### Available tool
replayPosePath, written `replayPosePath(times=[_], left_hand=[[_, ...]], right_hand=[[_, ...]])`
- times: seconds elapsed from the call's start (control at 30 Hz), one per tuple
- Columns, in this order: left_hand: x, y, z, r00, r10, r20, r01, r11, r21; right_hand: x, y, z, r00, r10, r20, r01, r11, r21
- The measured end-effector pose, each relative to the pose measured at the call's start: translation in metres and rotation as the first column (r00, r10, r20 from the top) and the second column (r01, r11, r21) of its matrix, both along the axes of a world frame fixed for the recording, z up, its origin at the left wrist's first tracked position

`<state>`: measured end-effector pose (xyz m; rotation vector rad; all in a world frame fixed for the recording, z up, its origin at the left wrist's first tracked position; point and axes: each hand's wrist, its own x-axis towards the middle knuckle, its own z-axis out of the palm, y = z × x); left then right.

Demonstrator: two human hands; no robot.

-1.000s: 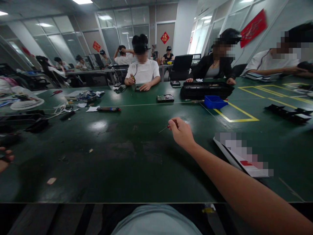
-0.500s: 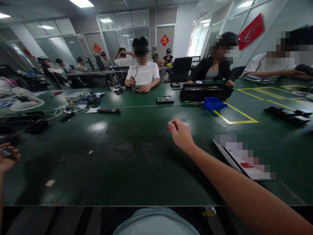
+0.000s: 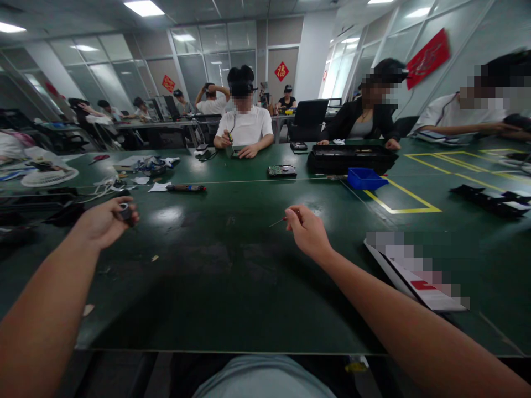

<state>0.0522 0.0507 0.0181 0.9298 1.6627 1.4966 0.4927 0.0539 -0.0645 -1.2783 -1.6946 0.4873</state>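
Note:
Above the green table, my right hand [image 3: 306,228] is closed around a small screwdriver [image 3: 279,221]; its thin metal shaft points left and a bit of red handle shows at the fingers. On the left side, my left hand [image 3: 102,222] has its fingers curled about a small dark part with a round, light-ringed end [image 3: 125,211]. What kind of part it is does not show. The two hands are well apart, both raised over the tabletop.
A larger screwdriver [image 3: 186,188] lies beyond my left hand. Farther back are a circuit-board device [image 3: 282,171], a long black housing [image 3: 352,159] and a blue bin [image 3: 365,178]. A white booklet [image 3: 431,293] lies beside my right forearm. Co-workers sit across the table.
My left hand has come in from the far left edge, moving right and up with the small dark part in it. The right hand keeps its place with the screwdriver.

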Motion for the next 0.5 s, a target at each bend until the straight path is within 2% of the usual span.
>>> replayPosePath(times=[0.03,0.1,0.17,0.27,0.4,0.5], left_hand=[[0.018,0.004,0.002,0.993,-0.077,0.085,0.076,0.997,0.013],[0.052,0.01,0.004,0.968,-0.192,0.162,0.185,0.981,0.055],[0.085,0.014,0.004,0.934,-0.308,0.18,0.298,0.951,0.08],[0.13,0.015,0.001,0.89,-0.408,0.206,0.402,0.913,0.07],[0.181,0.008,-0.008,0.752,-0.601,0.271,0.609,0.791,0.065],[0.211,0.002,-0.02,0.686,-0.691,0.227,0.693,0.716,0.085]], right_hand=[[0.0,0.0,0.0,1.0,0.002,-0.003,-0.002,1.0,0.008],[0.0,0.0,0.0,1.0,0.004,-0.008,-0.004,1.0,0.014],[0.001,0.0,0.0,1.0,0.003,-0.007,-0.003,1.0,0.006],[0.001,0.0,-0.002,1.0,0.009,0.006,-0.009,1.0,-0.003],[0.001,0.002,-0.004,0.999,0.048,0.009,-0.048,0.999,-0.002],[0.0,0.001,-0.003,0.998,0.054,0.024,-0.053,0.999,-0.006]])
